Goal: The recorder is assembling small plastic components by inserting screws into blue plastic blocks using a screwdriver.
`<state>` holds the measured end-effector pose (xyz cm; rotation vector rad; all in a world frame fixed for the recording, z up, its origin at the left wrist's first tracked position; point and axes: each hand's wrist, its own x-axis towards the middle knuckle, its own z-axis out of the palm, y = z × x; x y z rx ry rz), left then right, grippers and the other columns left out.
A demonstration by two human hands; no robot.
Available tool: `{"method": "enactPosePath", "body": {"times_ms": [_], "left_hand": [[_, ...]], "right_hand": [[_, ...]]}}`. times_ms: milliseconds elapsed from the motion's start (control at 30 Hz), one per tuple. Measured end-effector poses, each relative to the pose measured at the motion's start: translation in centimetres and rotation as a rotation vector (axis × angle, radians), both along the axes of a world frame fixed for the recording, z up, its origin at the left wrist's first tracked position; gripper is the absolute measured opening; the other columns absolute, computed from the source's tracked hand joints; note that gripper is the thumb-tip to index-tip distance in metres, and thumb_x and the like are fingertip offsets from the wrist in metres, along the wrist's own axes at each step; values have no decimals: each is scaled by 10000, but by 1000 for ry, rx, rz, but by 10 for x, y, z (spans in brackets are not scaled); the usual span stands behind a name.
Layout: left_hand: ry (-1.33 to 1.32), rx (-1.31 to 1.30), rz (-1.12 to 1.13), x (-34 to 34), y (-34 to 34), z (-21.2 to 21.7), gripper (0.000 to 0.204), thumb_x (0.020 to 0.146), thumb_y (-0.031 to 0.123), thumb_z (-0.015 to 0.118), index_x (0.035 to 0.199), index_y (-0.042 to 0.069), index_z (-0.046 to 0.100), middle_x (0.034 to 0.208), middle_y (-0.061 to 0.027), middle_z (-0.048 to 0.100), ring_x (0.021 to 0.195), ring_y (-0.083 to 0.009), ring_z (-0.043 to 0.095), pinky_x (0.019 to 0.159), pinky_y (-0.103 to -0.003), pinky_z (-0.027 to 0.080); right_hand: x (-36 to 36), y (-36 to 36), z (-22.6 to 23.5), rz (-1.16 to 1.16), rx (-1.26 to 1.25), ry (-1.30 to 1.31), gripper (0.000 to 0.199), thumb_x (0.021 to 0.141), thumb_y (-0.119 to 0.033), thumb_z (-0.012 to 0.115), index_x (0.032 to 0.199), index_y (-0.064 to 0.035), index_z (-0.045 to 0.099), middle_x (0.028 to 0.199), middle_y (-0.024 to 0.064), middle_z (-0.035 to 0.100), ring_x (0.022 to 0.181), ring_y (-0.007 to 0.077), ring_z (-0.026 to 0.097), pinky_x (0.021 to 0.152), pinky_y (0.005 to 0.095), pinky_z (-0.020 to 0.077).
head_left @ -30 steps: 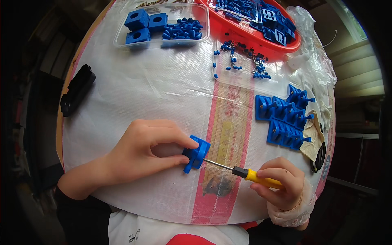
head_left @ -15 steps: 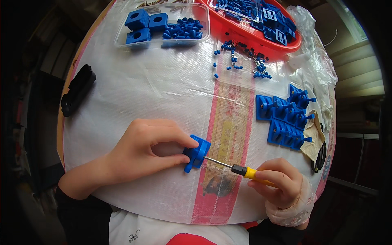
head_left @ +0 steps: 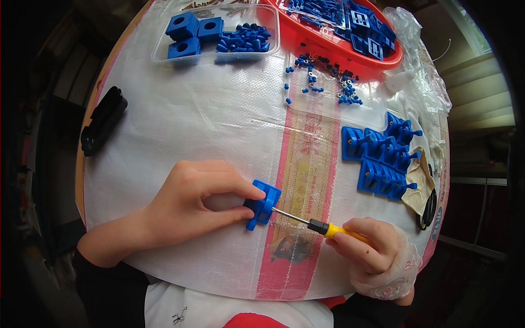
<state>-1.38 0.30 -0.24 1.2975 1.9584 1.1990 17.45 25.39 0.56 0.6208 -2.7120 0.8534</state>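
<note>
— Two hands, one job: the left hand (head_left: 191, 205) pinches a blue bracket (head_left: 263, 204) on edge against the white woven sheet (head_left: 208, 120), and the right hand (head_left: 372, 254) is closed round the yellow handle of a screwdriver (head_left: 317, 225).

— Anything different from a second back?

— Very little. The bracket sits at the same near-middle spot, beside the pink stripe (head_left: 306, 164). The screwdriver's handle has dropped a touch lower and its tip is still pressed to the bracket's right face. The right hand's fingers have shifted slightly on the handle.

— What do you make of that?

— My reading is that a screw is being turned, not a new part picked up; nothing has come away or been added. Whether the screw is fully seated, I cannot tell, since the tip hides it.

— Which way does the tool lie?

— Its long axis runs from near right to far left, the metal shaft pointing left and slightly away, at the bracket. The bracket's flat plate stands nearly upright, its long side running near to far, face turned right toward the tip.

— And round about?

— Finished blue brackets (head_left: 383, 161) are heaped to the right. Far off sit a clear tub (head_left: 216, 33) of blue blocks and pegs, a red tray (head_left: 350, 46) and loose small screws (head_left: 328, 76). A black object (head_left: 103, 121) lies at the left edge.
</note>
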Motion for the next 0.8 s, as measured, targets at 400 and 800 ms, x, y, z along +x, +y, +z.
{"method": "enactPosePath", "body": {"times_ms": [400,800], "left_hand": [[-8,-4,-3,0,-1,0,272,704,30,809,963,40,727,898,-108,707,841,-232,674,760,-313,534],[-57,-17,15,-1,-1,2,272,710,3,808,970,24,729,914,-112,710,853,-207,685,781,-291,549]], "right_hand": [[-13,2,-8,-185,-396,-250,301,683,10,810,961,5,696,828,121,659,698,213,664,594,269,520],[6,-11,9,-33,132,-64,470,735,11,768,1158,-85,589,940,127,634,599,223,608,496,312,455]]}}
